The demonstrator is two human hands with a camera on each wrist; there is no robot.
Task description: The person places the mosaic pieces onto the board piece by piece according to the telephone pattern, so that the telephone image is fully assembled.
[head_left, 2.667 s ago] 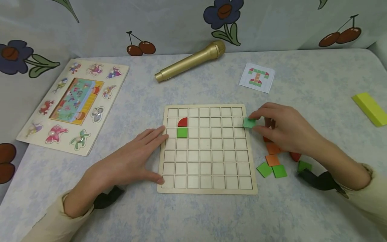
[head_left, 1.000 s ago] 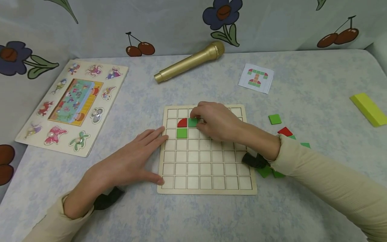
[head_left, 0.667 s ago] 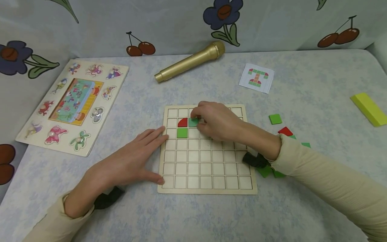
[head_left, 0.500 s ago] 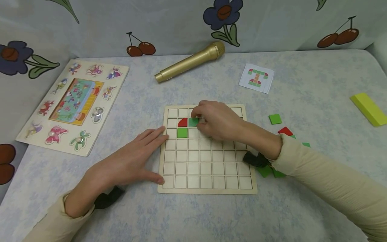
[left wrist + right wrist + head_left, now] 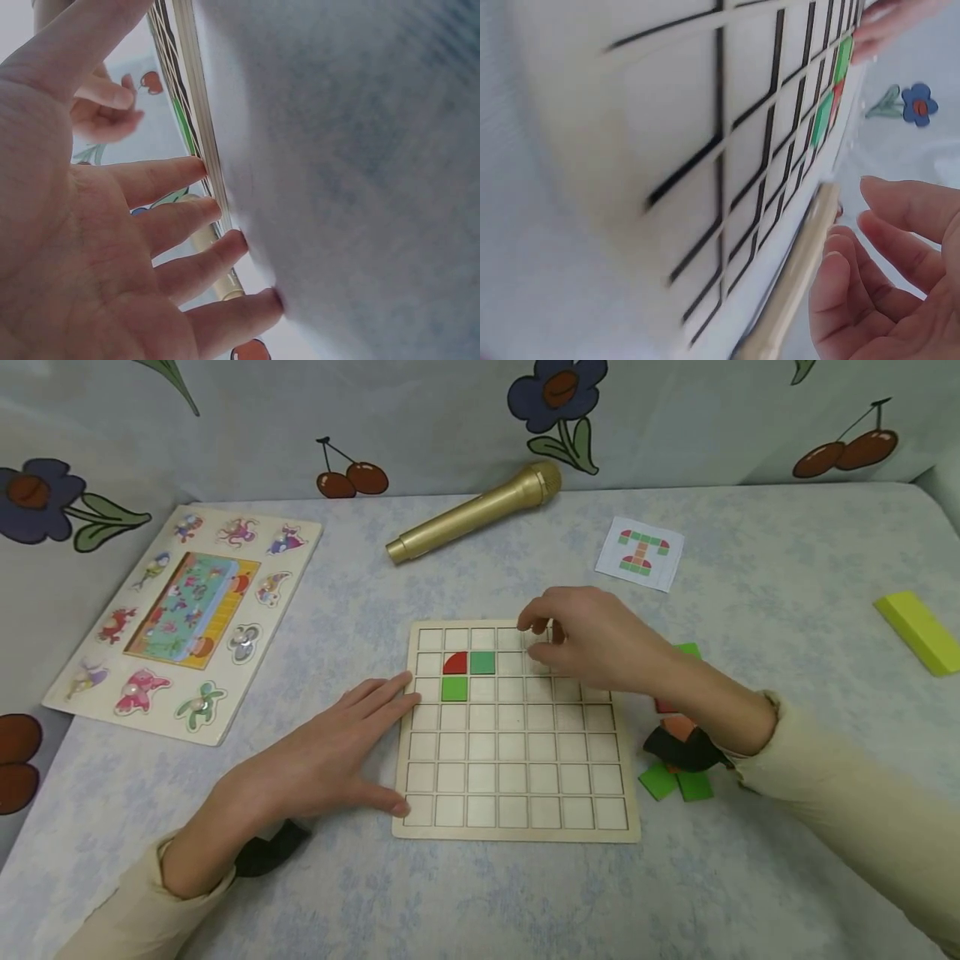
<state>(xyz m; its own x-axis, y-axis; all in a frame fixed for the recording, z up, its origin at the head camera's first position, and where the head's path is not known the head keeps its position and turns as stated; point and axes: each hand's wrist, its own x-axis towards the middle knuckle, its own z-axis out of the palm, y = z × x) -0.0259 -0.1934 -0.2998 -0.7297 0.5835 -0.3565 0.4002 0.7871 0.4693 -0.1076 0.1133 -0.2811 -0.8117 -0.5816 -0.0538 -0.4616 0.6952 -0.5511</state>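
Note:
A wooden grid board [image 5: 513, 779] lies on the table. Three tiles sit in its cells: a red quarter-circle tile [image 5: 455, 663], a dark green square tile [image 5: 482, 662] to its right and a light green square tile [image 5: 453, 689] below the red one. My left hand [image 5: 322, 760] rests with spread fingers and thumb against the board's left edge; the left wrist view shows its fingertips [image 5: 196, 166] there. Above the board's upper right part hovers my right hand [image 5: 603, 639], fingers loosely bent. In the right wrist view that hand [image 5: 900, 277] holds nothing.
Loose green [image 5: 659, 782], orange [image 5: 679, 727] and red tiles lie right of the board, partly hidden by my right arm. Behind are a gold microphone [image 5: 476, 516] and a pattern card [image 5: 640, 553]. A peg puzzle [image 5: 247, 572] lies left, a yellow block [image 5: 918, 632] far right.
My right hand carried the dark green tile from the right onto the board, set it beside the red tile, let go and moved back up and right. My left hand stayed at the edge.

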